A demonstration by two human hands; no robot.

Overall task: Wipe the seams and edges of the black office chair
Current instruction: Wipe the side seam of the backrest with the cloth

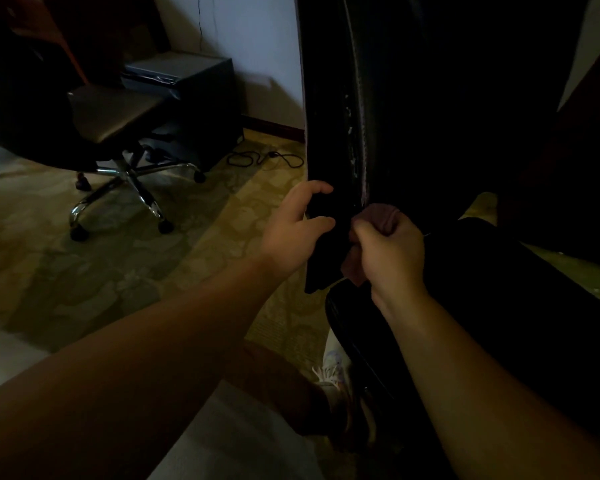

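The black office chair (413, 109) stands close in front of the person, its backrest rising up the right half of the view and its seat (499, 289) running off to the lower right. The left hand (291, 230) grips the outer edge of the backrest low down, fingers and thumb curled round it. The right hand (388, 251) is closed round a bunched pinkish cloth (385, 213) and presses it against the stitched seam (362, 133) just above where back and seat meet. Pale scuffs or flakes show beside the seam higher up. The chair looks heavy and padded, with a smooth leather-like cover that should let the cloth slide easily; on wheels it would likely roll or turn under pressure, so the steadying hold on the firm edge seems sensible. The cloth is soft and light, and best kept wadded so a fold can be pushed into the seam groove. The cover appears worn there, so hard rubbing may lift more of it. A second chair (111, 126) stands on the carpet (118, 265) to the left, well apart, near a dark cabinet (201, 98).
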